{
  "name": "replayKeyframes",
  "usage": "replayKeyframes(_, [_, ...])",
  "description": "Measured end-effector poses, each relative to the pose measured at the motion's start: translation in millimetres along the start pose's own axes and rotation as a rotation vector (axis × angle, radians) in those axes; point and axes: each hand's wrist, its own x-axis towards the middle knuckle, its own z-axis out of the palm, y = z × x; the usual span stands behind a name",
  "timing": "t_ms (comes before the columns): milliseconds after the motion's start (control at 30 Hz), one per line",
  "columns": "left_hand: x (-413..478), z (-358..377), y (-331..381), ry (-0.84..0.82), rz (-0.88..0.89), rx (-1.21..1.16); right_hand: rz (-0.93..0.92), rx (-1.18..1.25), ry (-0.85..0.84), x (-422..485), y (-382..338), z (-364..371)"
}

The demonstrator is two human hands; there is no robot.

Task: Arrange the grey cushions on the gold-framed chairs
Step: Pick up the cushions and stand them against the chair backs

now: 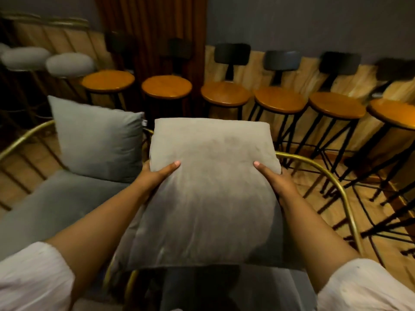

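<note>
Thumbs pressed flat on the near face of a grey cushion [211, 187], remaining fingers wrapped out of sight behind its side edges. Left hand [155, 178] gripping the left edge, right hand [275, 178] gripping the right edge, both clasped on the same cushion. Bare forearms reaching forward from pale sleeves [29, 277] at the bottom corners. Cushion held upright and tilted slightly away, above the seat of a gold-framed chair [332, 182] whose curved brass rail sweeps around on the right. To the left, a second grey cushion [98, 140] standing upright against the back of a neighbouring gold-framed chair [24, 140], resting on its grey seat pad [56, 198]. Beyond, a row of round wooden stools [224, 93] on thin black legs, some with dark backrests, lined against a wood-panelled wall [256, 68]. Wooden floor beneath, dim lighting.
</note>
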Motion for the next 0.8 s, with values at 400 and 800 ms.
replayKeyframes(400, [62,-314,-13,0.149,-0.080,0.180,0.057,0.154,-0.094,-79,36,317])
replayKeyframes(800, [160,-461,-85,0.181,-0.204,0.408,0.107,-0.074,-0.391,-82,132,499])
